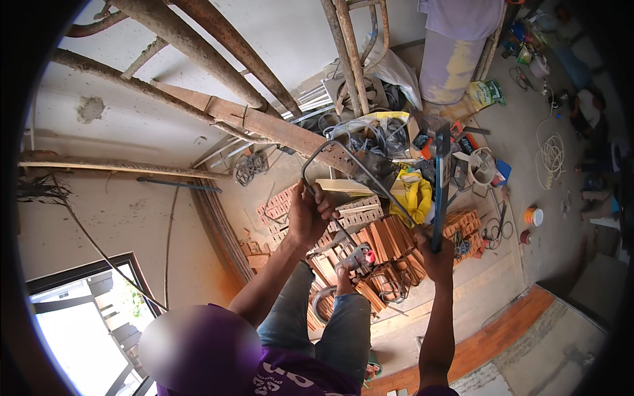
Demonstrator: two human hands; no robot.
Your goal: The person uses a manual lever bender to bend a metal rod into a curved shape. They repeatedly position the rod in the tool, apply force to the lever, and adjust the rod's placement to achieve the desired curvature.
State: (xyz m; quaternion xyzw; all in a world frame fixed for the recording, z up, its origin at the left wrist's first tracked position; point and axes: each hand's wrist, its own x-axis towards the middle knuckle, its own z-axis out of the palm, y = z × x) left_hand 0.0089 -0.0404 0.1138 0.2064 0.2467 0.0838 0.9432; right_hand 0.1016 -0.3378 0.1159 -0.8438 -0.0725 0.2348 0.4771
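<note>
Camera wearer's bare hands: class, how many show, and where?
2: the left hand, near the centre, gripping a thin bent dark rod; the right hand, right of centre, around a long blue tool.

Pale, stained plaster walls (125, 221); grey concrete floor (512, 142), edged at lower right by an orange-brown strip (515, 321); bright daylight through a black-framed window (86, 330) at lower left.

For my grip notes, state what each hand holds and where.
The left hand grips a bent dark rod beside a bend; the right hand grips a blue tool by its near end. Whether it also holds the rod is unclear.
</note>
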